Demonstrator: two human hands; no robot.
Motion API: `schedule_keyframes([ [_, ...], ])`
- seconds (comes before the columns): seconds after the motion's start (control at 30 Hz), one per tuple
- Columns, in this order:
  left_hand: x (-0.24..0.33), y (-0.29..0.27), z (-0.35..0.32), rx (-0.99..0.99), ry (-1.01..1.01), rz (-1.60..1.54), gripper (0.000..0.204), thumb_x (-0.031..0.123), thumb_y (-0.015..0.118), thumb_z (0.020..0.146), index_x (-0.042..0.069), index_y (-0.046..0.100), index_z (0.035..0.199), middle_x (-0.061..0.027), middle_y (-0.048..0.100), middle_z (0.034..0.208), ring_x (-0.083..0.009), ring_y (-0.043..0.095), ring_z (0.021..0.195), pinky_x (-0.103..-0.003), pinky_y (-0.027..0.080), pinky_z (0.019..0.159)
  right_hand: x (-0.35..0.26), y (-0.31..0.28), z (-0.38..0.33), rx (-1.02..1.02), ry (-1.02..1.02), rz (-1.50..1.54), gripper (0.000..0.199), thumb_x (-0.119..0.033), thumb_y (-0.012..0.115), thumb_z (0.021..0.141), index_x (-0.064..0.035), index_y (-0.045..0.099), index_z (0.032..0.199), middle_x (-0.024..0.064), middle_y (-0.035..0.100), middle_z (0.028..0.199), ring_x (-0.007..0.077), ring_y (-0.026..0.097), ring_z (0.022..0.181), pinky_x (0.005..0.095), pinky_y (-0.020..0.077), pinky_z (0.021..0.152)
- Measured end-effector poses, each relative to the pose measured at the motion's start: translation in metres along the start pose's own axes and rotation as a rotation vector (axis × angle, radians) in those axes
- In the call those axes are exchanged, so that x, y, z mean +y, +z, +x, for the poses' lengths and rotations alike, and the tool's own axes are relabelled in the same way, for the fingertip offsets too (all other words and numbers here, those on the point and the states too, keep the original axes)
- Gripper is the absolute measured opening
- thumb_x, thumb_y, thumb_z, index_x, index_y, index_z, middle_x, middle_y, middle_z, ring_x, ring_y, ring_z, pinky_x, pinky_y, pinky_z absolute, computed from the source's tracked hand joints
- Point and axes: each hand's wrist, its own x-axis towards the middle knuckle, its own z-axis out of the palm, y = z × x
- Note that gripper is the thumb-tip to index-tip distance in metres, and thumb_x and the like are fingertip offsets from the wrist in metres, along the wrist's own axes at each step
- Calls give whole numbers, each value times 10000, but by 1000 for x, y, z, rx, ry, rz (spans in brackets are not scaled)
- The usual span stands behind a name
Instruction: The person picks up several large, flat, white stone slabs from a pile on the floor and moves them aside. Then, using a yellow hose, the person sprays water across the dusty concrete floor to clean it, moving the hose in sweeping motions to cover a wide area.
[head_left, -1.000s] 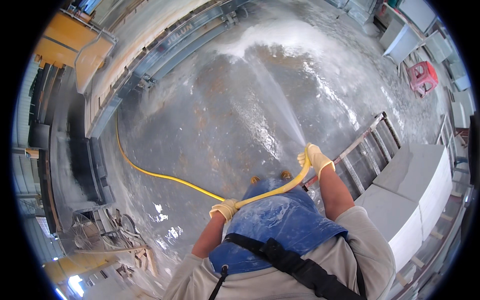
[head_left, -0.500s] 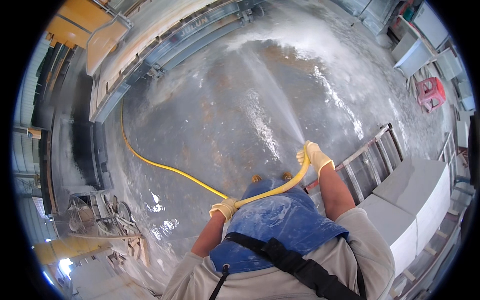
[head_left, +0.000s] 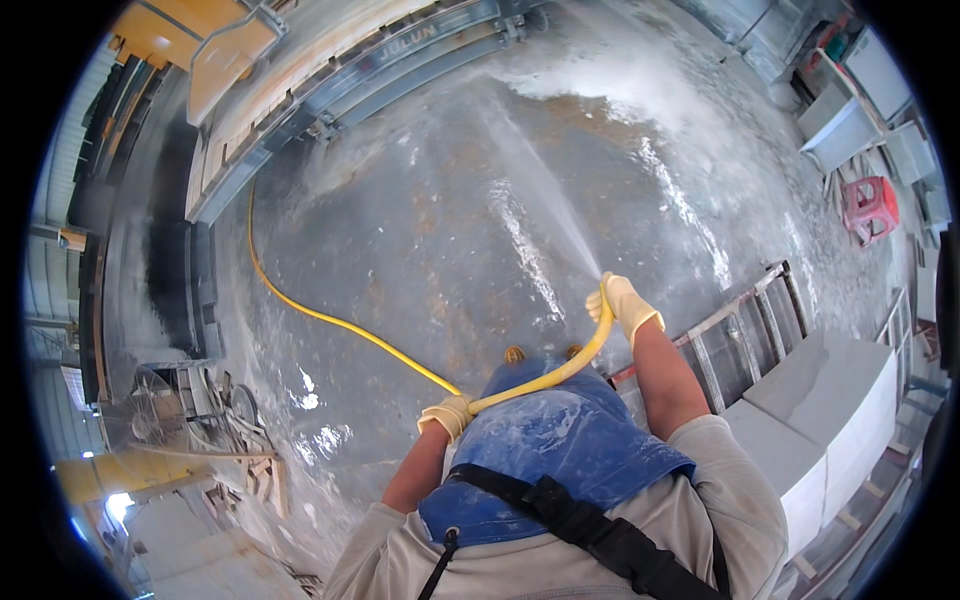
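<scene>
1. In front of the blue apron [head_left: 570,440], I have the yellow hose [head_left: 545,381] held across the body, bowing in a shallow curve between two cream-gloved hands.
2. My left hand [head_left: 447,416] is wrapped around the hose at the apron's left edge. From there the line trails over the wet floor [head_left: 420,290], bends away and goes out of sight by the near corner of the blue-grey steel beam [head_left: 385,78].
3. My right hand [head_left: 625,303] grips the hose close to its outlet, farther forward; I cannot tell just how the fingers sit at the mouth.
4. A water jet [head_left: 545,190] leaves that end, fanning ahead and slightly left onto the floor.
5. For movement, my broadest stretch of floor lies ahead and left, reaching from the boots [head_left: 514,355] to the beam.
6. On the right I have less room: a ladder-like metal frame [head_left: 722,314] passes behind the right forearm as I see it, and pale rectangular blocks [head_left: 815,385] stand beside that elbow, their long edges running outward.
7. Farther right, well apart from the hands, is a red plastic stool [head_left: 872,208]; at lower left, a spoked wheel [head_left: 245,405] sits among scrap.
</scene>
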Motion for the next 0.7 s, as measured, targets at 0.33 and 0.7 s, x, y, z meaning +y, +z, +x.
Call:
schedule_keyframes([
  [0.33,-39,38,23,22,-20,-162,311,320,655,906,97,735,1107,-209,729,1096,-379,698,1047,-466,543,872,-20,21,2,-64,-37,-106,640,-400,307,1028,96,689,895,241,707,806,371,666,627,492,581,622],
  [0.7,-39,41,20,22,22,-99,316,317,673,887,94,741,1101,-218,728,1100,-378,694,1061,-460,542,874,-8,21,17,-72,61,-156,641,-401,317,1030,120,680,947,252,713,831,367,684,656,490,587,628],
])
